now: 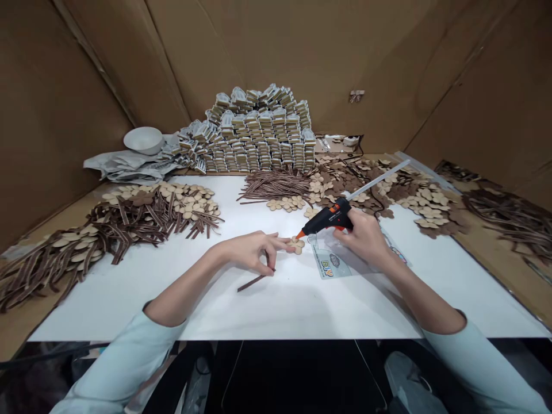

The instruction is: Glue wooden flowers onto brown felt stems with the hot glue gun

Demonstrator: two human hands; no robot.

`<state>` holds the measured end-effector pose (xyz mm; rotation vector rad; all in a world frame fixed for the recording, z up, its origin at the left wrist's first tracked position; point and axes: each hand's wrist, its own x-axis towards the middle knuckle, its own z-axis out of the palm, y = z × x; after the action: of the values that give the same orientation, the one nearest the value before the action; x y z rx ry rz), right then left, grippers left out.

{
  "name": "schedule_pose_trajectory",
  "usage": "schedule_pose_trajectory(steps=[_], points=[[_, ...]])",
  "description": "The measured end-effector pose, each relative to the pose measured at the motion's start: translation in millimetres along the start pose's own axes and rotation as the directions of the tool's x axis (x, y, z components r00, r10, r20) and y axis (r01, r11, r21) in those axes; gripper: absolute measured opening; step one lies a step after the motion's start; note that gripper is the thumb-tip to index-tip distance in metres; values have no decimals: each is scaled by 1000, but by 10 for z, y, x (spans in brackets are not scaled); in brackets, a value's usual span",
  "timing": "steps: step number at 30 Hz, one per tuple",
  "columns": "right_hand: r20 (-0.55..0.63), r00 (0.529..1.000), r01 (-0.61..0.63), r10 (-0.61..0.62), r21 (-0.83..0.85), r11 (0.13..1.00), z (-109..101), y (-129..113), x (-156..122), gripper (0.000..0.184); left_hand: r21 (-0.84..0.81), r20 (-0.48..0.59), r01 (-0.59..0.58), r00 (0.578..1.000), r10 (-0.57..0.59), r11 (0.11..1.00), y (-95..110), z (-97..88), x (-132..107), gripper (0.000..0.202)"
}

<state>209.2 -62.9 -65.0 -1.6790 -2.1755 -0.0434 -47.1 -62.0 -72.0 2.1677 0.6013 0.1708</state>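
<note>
Tan flower cutout (pixel 298 246) flat on white tabletop (pixel 280 316), just under orange nozzle of black glue gun (pixel 330 220) (nozzle contact unclear). Right hand (pixel 365 237): fingers wrapped around gun handle. Left hand (pixel 254 252): forefinger stretched to flower's edge, thumb and another finger pinching brown ribbon strip (pixel 250 283). Printed DIY sheet (pixel 328 264) partly beneath right hand. Close behind gun: mixed flower heap (pixel 425 202), ribbon pile (pixel 276 186). Farther back: stacked small pieces (pixel 263 135), white bowl (pixel 144 141).
</note>
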Motion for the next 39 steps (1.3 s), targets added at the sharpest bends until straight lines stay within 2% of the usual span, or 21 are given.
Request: schedule_pose_trajectory(steps=[10, 14, 24, 39], points=[[-32, 999, 25, -25, 6, 1000, 71, 33, -6, 19, 28, 151, 49, 987, -52, 998, 50, 7, -15, 3], [-30, 999, 24, -24, -5, 1000, 82, 30, -14, 19, 26, 153, 22, 988, -26, 999, 79, 27, -7, 3], [-97, 990, 104, -103, 6, 995, 124, 54, -16, 17, 84, 210, 84, 972, -100, 993, 133, 24, 6, 5], [-78, 994, 77, -80, -45, 996, 142, 33, -33, 13, 70, 201, 67, 976, -80, 995, 120, 19, -1, 5]])
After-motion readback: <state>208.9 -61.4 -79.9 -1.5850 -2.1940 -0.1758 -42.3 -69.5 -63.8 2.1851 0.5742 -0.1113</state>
